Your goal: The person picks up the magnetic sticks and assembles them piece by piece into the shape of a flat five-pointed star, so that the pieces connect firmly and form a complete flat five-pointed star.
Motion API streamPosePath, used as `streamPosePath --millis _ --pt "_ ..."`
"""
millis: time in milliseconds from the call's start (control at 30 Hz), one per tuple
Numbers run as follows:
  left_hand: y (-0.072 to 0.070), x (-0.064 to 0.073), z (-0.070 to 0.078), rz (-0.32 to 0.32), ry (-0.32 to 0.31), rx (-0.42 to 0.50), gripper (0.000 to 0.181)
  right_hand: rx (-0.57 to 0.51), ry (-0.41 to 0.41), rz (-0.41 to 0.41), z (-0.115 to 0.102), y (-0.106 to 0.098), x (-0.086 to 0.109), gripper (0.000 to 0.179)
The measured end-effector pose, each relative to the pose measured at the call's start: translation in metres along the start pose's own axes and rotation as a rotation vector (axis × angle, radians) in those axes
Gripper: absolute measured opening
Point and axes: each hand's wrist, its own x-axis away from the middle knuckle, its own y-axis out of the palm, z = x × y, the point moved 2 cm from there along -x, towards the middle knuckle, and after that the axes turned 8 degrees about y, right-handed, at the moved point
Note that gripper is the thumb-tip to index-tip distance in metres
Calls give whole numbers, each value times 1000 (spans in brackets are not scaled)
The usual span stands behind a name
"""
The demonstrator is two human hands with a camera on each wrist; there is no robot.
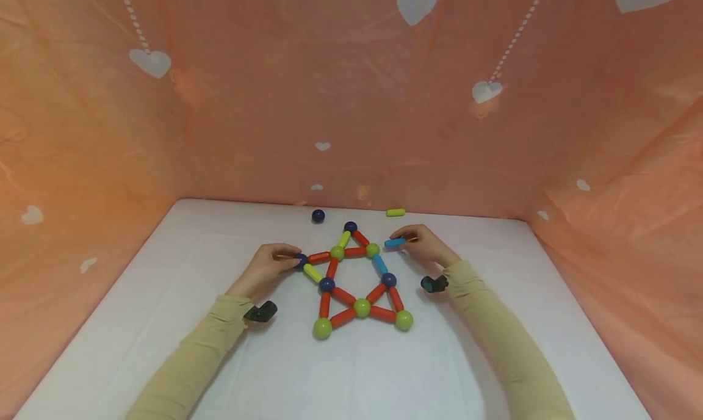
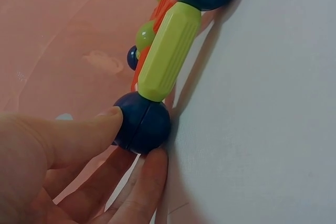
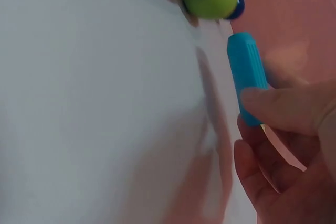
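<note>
A star-like figure of coloured rods and balls lies on the white table. My left hand (image 1: 269,265) pinches the dark blue ball (image 2: 143,124) at the figure's left tip, thumb on one side and fingers on the other. From that ball run a yellow-green rod (image 2: 170,51) and a red rod (image 1: 318,257). Between thumb and fingers, my right hand (image 1: 424,243) holds a loose blue rod (image 3: 245,69). Its free end points at the green ball (image 1: 373,249) on the figure's upper right, with a small gap between them. Another blue rod (image 1: 380,264) joins that green ball to a dark blue ball (image 1: 389,279).
Behind the figure lie a loose dark blue ball (image 1: 318,216) and a loose yellow-green rod (image 1: 395,212). An orange cloth with white hearts (image 1: 351,102) hangs around the back and sides of the white table (image 1: 351,377). Dark wrist devices (image 1: 261,312) sit at both cuffs.
</note>
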Motion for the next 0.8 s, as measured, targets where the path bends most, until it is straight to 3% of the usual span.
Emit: streamPosePath --millis 233,533,800 --pt "1 2 2 13 -32 10 31 48 -55 -29 -12 10 0 24" --pt "2 1 4 15 -46 -16 33 40 -38 -9 -12 12 -3 26" --pt "3 -1 2 19 23 -86 33 18 -68 -30 -7 8 -7 32"
